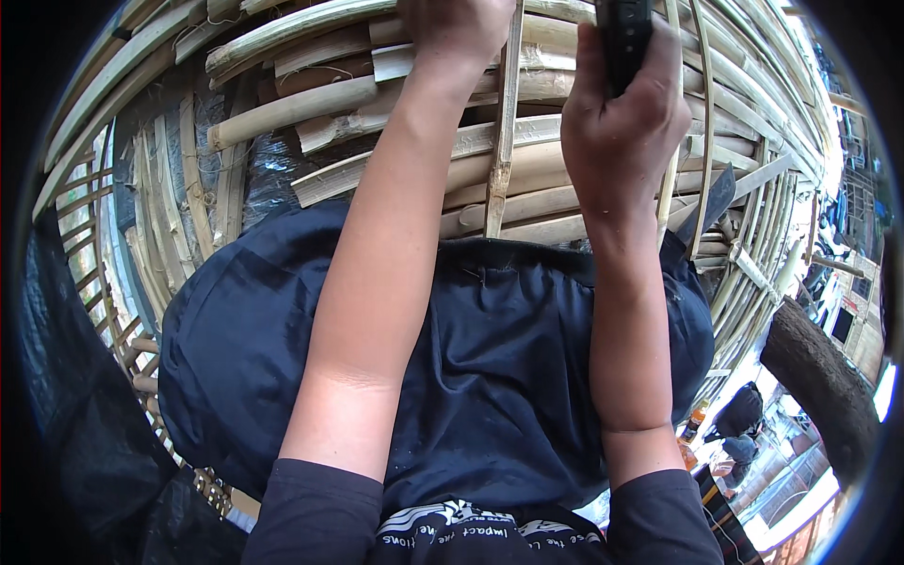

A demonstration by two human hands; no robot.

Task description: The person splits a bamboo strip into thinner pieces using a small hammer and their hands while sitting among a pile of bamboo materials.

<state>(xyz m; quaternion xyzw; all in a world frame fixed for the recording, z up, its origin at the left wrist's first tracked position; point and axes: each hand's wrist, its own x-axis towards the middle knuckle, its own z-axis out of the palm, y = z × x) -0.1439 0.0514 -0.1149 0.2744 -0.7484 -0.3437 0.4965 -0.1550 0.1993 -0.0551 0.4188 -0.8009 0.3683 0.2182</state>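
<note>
My right hand (626, 122) is closed around a black handle (629, 42) with small rivet-like dots. The rest of that tool runs out past the top edge of the head view, so its kind is not shown. My left hand (457, 28) is at the top edge, over split bamboo pieces, with its fingers cut off from view. Just to its right a narrow bamboo strip (502, 141) runs toward my lap, crossing over several split bamboo slats (377, 155). Both forearms reach forward over dark cloth (508, 367) on my lap.
Thin bamboo strips (708, 104) cross the slats to the right of my right hand. A thick dark log (819, 377) leans at the far right. Black sheeting (75, 395) hangs at the left. Bottles and cloths lie low on the right.
</note>
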